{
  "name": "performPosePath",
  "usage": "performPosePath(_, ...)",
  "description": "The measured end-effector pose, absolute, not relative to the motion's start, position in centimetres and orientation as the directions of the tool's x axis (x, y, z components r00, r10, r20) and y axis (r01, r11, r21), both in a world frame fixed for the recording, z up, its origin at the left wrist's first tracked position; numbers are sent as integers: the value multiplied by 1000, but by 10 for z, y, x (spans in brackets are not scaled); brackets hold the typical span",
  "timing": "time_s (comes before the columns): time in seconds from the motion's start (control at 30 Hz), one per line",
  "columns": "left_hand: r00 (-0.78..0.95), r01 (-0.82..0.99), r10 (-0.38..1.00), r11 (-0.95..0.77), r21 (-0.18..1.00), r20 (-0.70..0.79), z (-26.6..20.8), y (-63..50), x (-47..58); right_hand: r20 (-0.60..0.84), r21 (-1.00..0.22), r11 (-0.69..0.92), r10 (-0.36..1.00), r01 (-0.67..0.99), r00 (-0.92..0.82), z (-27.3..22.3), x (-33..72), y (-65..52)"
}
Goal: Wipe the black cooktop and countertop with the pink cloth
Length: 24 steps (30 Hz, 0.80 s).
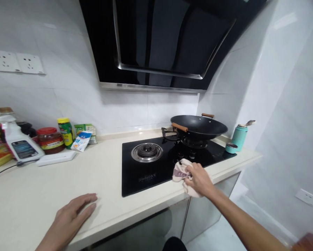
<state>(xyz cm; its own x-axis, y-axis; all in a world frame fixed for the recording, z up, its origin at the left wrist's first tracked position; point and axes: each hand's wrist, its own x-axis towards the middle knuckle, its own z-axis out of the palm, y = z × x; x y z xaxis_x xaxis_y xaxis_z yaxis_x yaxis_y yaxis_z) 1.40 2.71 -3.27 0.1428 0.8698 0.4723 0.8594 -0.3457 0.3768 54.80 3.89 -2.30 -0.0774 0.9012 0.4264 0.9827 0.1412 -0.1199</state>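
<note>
A pinkish cloth point(181, 171) is bunched under my right hand point(198, 178), whose fingers are closed on it. The cloth lies at the front edge of the black gas stove point(156, 174), and part of it hangs over the counter's front. My left hand point(72, 214) rests on the pale countertop point(104, 174) left of the stove, fingers extended and holding nothing. On the right burner sits a large black wok point(198, 124) with wooden handles. The left burner point(147, 152) is bare, with its metal ring showing.
Along the wall at left stand a white spray bottle point(22, 139), a red-lidded jar point(49, 141), a yellow-capped container point(65, 132) and small packets point(81, 140). A teal bottle point(240, 137) and its cup-like lid point(231, 148) stand right of the stove. A black range hood point(161, 42) overhangs it.
</note>
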Motion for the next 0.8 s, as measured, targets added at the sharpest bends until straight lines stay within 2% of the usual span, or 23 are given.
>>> performPosePath(0.13, 130, 861, 875, -334, 385, 467, -33, 26, 16, 420, -67, -118, 897, 991, 136, -26, 605, 31)
performPosePath(0.27, 137, 859, 865, -347, 377, 483, -38, 30, 14, 397, -34, -242, 887, 970, 235, -17, 600, 28)
performPosePath(0.37, 141, 865, 863, -346, 363, 486, -42, 34, 13, 351, -81, -191, 913, 978, 207, -9, 553, 22)
performPosePath(0.47, 147, 872, 867, -340, 352, 476, -43, 36, 12, 326, -155, -23, 943, 988, 73, -5, 483, 12)
performPosePath(0.57, 144, 874, 880, -328, 358, 454, -41, 36, 12, 346, -271, 154, 937, 950, -53, -3, 411, 1)
performPosePath(0.67, 136, 867, 885, -324, 378, 446, -37, 32, 14, 394, -408, 367, 897, 836, -201, 1, 359, 1)
performPosePath(0.73, 126, 859, 882, -326, 395, 453, -35, 29, 17, 359, -611, 388, 913, 691, -195, 6, 341, 12)
performPosePath(0.8, 109, 851, 880, -323, 414, 463, -32, 26, 20, 261, -831, 304, 952, 466, -158, 10, 336, 30)
